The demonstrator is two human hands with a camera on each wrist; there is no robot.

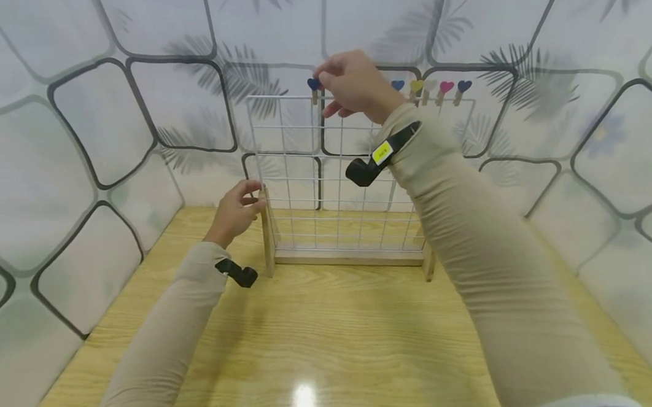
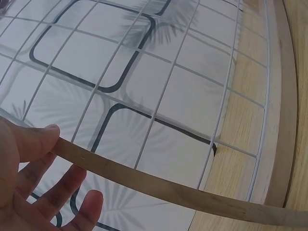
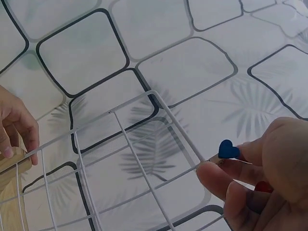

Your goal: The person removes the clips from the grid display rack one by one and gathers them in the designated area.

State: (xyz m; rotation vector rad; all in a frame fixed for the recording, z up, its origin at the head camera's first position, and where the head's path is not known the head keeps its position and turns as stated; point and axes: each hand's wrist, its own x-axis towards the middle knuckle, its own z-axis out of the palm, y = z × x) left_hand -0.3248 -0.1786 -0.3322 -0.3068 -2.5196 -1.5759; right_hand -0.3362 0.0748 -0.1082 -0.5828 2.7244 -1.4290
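Observation:
A white wire grid rack (image 1: 327,180) stands upright in a wooden frame. At its left side my left hand (image 1: 236,211) grips the top of the wooden post (image 2: 144,182), thumb on one face and fingers behind. My right hand (image 1: 360,85) pinches a small clothespin with a dark blue heart (image 1: 313,84) at the grid's top wire, near the left corner. In the right wrist view a red piece (image 3: 263,187) shows between the lower fingers of that hand, mostly hidden. Further right along the top wire, several heart clothespins (image 1: 446,88) are clipped in a row.
The rack's wooden base bar (image 1: 351,257) rests on a light wood table (image 1: 319,326). A patterned cloth (image 1: 142,9) with leaves and dark outlines hangs close behind and on both sides. Black wrist cameras (image 1: 363,170) are strapped on both sleeves.

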